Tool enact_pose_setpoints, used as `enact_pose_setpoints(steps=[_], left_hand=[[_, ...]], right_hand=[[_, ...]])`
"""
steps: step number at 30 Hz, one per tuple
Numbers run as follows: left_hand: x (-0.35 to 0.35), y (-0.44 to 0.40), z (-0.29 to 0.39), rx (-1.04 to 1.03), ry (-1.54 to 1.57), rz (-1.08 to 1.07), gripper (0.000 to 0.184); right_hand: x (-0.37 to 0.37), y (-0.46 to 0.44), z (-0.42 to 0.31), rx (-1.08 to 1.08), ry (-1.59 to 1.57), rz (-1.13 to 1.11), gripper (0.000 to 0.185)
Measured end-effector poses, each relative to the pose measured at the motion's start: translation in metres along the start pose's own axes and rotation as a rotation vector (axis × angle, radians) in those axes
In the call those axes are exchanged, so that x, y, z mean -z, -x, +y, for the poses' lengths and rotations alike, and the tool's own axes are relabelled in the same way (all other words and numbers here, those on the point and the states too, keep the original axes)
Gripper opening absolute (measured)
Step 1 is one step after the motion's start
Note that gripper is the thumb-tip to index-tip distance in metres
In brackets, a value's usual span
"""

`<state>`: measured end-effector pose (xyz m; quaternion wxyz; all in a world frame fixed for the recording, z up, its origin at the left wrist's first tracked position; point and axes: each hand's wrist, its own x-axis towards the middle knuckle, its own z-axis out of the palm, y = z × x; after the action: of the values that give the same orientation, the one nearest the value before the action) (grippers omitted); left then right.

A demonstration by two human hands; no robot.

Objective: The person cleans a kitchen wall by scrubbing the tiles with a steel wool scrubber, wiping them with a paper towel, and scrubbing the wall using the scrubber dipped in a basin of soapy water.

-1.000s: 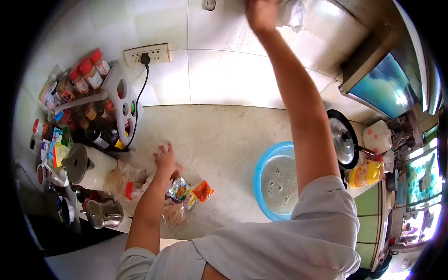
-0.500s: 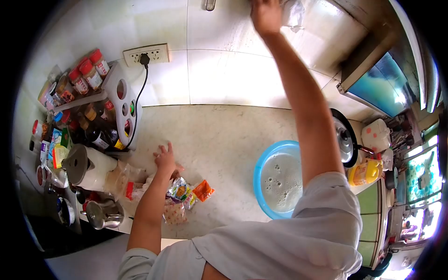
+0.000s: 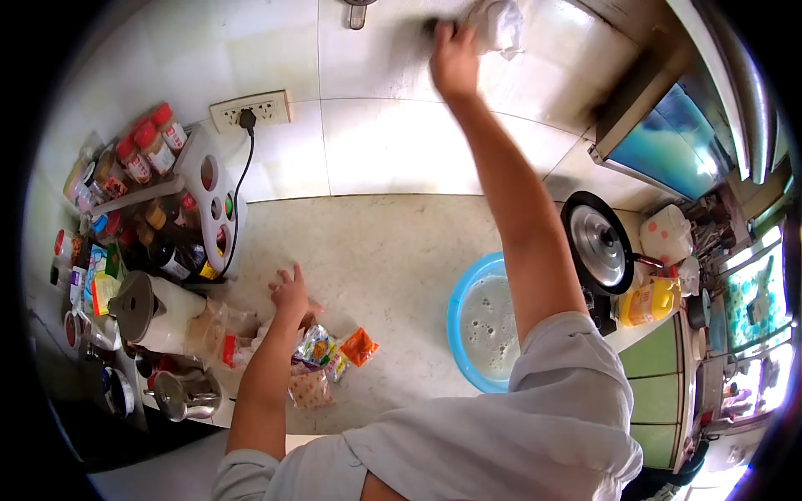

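High against the tiled wall, my right hand (image 3: 456, 68) is raised with its fingers stretched upward and apart. A small dark spot or object lies by its fingertips; I cannot make out which. Just right of it is a crumpled whitish thing (image 3: 501, 28), perhaps plastic, on the wall; contact between them is unclear. My left hand (image 3: 290, 298) rests on the counter (image 3: 380, 250), fingers spread. Under and beside it lie crumpled snack packets (image 3: 317, 344), with an orange packet (image 3: 359, 346) to their right. Sudsy water fills a blue basin (image 3: 455, 321) below my right arm.
At left stand a spice rack (image 3: 200, 171) with bottles and jars, a white jug (image 3: 159, 313) and a metal kettle (image 3: 185, 392). A black cord runs from the wall socket (image 3: 251, 111). To the right are a lidded pan (image 3: 597, 242) and a yellow bottle (image 3: 650, 302).
My right hand has come lower on the wall, and its fingers now show. The view has shifted slightly, revealing more of the pan. My left hand stays by the packets.
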<state>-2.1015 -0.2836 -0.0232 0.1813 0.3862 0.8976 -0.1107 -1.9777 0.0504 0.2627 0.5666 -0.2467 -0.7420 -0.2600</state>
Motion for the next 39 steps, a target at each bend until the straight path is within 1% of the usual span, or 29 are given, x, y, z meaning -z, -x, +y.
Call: enact_pose_setpoints(steps=[2, 4, 5, 7, 8, 9, 10, 12, 14, 16, 18, 19, 21, 22, 24, 25, 27, 28, 29, 30, 31, 32, 34, 35, 36, 37, 38, 39], left_hand=[[-0.005, -0.003, -0.004, -0.036, 0.004, 0.031, 0.122], [-0.001, -0.002, -0.003, -0.028, 0.004, 0.015, 0.122], [0.000, -0.002, -0.001, -0.014, 0.005, -0.012, 0.122], [-0.001, -0.004, 0.000, -0.032, -0.020, 0.011, 0.124], [-0.003, -0.003, -0.002, -0.044, -0.052, 0.020, 0.127], [-0.003, -0.002, -0.003, -0.047, -0.054, 0.025, 0.127], [-0.003, -0.002, -0.003, -0.052, -0.046, 0.027, 0.127], [-0.004, -0.002, -0.005, -0.060, -0.045, 0.030, 0.127], [-0.006, -0.005, -0.006, -0.062, -0.037, 0.041, 0.128], [-0.003, -0.004, -0.004, -0.044, -0.027, 0.030, 0.125], [-0.002, -0.004, -0.003, -0.027, -0.021, 0.017, 0.124], [-0.003, -0.004, -0.003, -0.025, -0.030, 0.015, 0.123], [-0.003, -0.004, -0.003, -0.026, -0.037, 0.010, 0.123], [-0.003, -0.004, -0.002, -0.031, -0.034, 0.006, 0.125], [-0.001, -0.001, -0.002, -0.037, -0.037, -0.001, 0.128], [0.002, 0.001, -0.003, -0.038, -0.025, -0.005, 0.128], [0.001, 0.000, -0.002, -0.040, -0.015, -0.008, 0.128], [-0.003, -0.001, -0.004, -0.053, -0.020, 0.017, 0.127], [-0.005, -0.002, -0.007, -0.067, -0.024, 0.041, 0.127], [-0.005, -0.001, -0.007, -0.067, -0.023, 0.042, 0.127], [-0.003, -0.001, -0.006, -0.058, -0.029, 0.040, 0.127], [-0.002, -0.001, -0.003, -0.051, -0.033, 0.040, 0.127], [-0.006, -0.007, -0.003, -0.048, -0.028, 0.036, 0.126], [-0.009, -0.009, -0.004, -0.039, -0.030, 0.025, 0.125], [-0.008, -0.010, -0.003, -0.039, -0.032, 0.024, 0.125], [-0.006, -0.010, -0.002, -0.034, -0.047, 0.011, 0.126], [-0.005, -0.009, -0.001, -0.031, -0.065, -0.002, 0.127], [-0.004, -0.008, -0.001, -0.034, -0.074, -0.004, 0.127]], right_hand=[[0.002, 0.041, -0.009, 0.135, 0.027, -0.204, 0.024], [0.008, 0.023, -0.013, 0.046, -0.064, -0.217, 0.026], [0.008, 0.003, -0.015, 0.065, -0.104, -0.161, 0.026], [0.009, -0.048, -0.021, 0.052, -0.153, -0.023, 0.034], [0.019, -0.070, -0.025, 0.136, -0.161, 0.079, 0.023], [0.024, -0.091, -0.026, -0.011, -0.159, -0.118, 0.024], [0.024, -0.104, -0.018, -0.013, -0.155, -0.115, 0.024], [0.020, -0.123, 0.011, -0.202, -0.314, -0.082, 0.025], [0.006, -0.115, 0.071, 0.109, -0.027, -0.126, 0.024], [0.022, -0.112, 0.107, 0.000, -0.176, -0.032, 0.023], [0.045, -0.112, 0.111, -0.134, -0.429, -0.034, 0.021], [0.048, -0.111, 0.106, -0.133, -0.429, -0.035, 0.021], [0.050, -0.109, 0.097, 0.001, -0.195, 0.171, 0.019], [0.044, -0.108, 0.091, -0.016, -0.155, 0.207, 0.017], [0.066, -0.119, 0.052, -0.500, -0.648, -0.116, 0.017], [0.037, -0.112, 0.071, 0.083, -0.243, 0.197, 0.018], [0.027, -0.111, 0.093, 0.108, -0.159, 0.188, 0.019], [0.022, -0.108, 0.119, 0.114, -0.121, 0.186, 0.019], [0.004, -0.106, 0.175, -0.205, 0.106, -0.033, 0.022], [0.026, -0.093, 0.177, -0.284, -0.059, 0.200, 0.031], [0.030, -0.078, 0.216, -0.248, 0.111, 0.128, 0.028], [0.035, -0.066, 0.224, -0.382, 0.048, 0.177, 0.023], [0.034, -0.067, 0.218, -0.255, 0.094, 0.167, 0.024], [0.033, -0.077, 0.200, -0.116, -0.017, 0.150, 0.026], [0.048, -0.087, 0.156, -0.005, -0.344, 0.057, 0.026], [0.036, -0.094, 0.127, -0.153, -0.890, 0.009, 0.022], [0.029, -0.098, 0.115, -0.309, -1.431, -0.039, 0.019], [0.044, -0.099, 0.119, 0.069, -0.810, 0.007, 0.021]])
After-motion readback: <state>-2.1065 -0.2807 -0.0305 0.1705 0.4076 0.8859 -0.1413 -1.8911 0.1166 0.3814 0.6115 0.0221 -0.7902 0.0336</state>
